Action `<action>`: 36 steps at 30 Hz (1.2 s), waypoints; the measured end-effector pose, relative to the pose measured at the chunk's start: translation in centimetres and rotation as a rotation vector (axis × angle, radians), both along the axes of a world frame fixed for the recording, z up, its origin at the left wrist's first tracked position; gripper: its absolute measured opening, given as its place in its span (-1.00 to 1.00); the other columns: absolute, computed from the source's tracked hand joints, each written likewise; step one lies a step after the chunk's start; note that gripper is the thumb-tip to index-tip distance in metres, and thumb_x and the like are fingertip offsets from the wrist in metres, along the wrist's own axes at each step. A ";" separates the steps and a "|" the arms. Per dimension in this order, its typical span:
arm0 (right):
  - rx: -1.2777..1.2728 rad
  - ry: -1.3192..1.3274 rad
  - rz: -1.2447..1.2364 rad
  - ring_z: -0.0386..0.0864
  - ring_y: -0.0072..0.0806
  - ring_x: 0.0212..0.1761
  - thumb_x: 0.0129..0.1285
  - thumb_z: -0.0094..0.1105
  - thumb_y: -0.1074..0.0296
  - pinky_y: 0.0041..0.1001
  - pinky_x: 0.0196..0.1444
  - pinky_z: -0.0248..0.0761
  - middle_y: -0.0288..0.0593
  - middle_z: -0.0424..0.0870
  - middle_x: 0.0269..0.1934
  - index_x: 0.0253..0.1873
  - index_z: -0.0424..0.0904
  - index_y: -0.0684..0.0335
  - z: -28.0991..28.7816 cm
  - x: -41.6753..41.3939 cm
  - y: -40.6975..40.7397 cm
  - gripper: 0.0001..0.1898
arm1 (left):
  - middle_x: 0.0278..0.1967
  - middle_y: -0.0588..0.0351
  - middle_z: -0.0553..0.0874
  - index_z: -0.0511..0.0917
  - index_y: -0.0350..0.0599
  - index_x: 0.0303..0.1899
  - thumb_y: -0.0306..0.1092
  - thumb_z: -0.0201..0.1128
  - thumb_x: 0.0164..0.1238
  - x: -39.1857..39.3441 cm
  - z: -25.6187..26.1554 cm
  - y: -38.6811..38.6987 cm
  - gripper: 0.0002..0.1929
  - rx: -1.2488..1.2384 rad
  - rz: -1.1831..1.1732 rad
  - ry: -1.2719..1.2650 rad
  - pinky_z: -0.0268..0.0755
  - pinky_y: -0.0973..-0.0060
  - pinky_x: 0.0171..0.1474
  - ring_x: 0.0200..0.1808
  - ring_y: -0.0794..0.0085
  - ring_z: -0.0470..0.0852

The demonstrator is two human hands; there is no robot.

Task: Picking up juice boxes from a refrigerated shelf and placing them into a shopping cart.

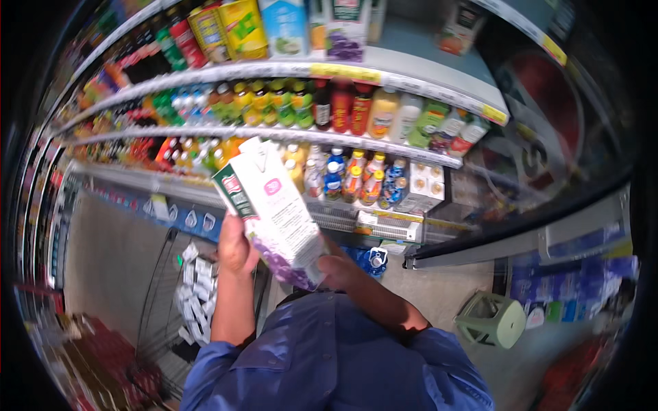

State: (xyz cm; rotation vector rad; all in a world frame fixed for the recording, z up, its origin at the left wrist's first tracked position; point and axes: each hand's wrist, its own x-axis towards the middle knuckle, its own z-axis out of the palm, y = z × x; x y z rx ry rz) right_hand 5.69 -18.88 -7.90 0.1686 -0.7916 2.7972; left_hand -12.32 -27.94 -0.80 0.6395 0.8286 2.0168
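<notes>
Between my two hands is a tall juice carton (280,208), white with a green band and printed purple grapes. It tilts to the left, its white screw cap at the top end. My left hand (235,244) grips its left edge around the middle. Near the carton's bottom right, my right hand (336,269) holds it with the thumb on the printed side. A similar grape juice carton (347,38) stands on the shelf (411,67) beyond, beside a blue carton (284,31) and yellow ones. The carton I hold hides part of the lower shelves.
Several bottles (354,177) and a white multipack (424,182) fill the lower shelf. An open cooler door (545,133) stands at the right. A wire shopping cart (154,287) holding white packages (196,293) is at my left. A green plastic stool (493,318) stands at the right.
</notes>
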 end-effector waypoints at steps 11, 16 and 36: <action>0.555 -0.352 -0.258 0.49 -0.16 0.35 0.21 0.35 0.05 -0.19 0.39 0.34 0.11 0.47 0.33 0.45 0.23 0.47 0.1 2.2 2.1 -0.16 | 0.34 0.03 0.48 0.09 -0.21 0.53 -0.16 0.67 0.03 2.3 -1.9 -1.2 0.10 -0.057 0.237 0.266 0.32 0.38 0.37 0.35 0.37 0.45; 0.675 -0.445 -0.575 0.44 -0.08 0.38 -0.02 0.52 -0.32 -0.17 0.42 0.31 0.17 0.37 0.40 0.51 0.10 0.49 2.9 0.7 3.7 0.22 | 0.33 -0.04 0.50 0.19 -0.19 0.51 -0.18 0.69 -0.08 1.5 -1.3 -4.4 0.09 -0.156 0.321 0.791 0.29 0.34 0.41 0.36 0.23 0.49; 1.423 -0.624 -0.183 0.56 -0.36 0.10 -0.15 0.68 0.20 -0.34 0.20 0.42 -0.09 0.58 0.07 0.29 0.40 0.43 8.8 -4.1 -1.6 -0.11 | 0.07 -0.04 0.61 0.33 0.06 0.47 -0.27 0.58 -0.06 -3.1 -6.5 -9.0 -0.06 -0.046 0.278 1.001 0.49 0.17 0.09 0.05 -0.01 0.62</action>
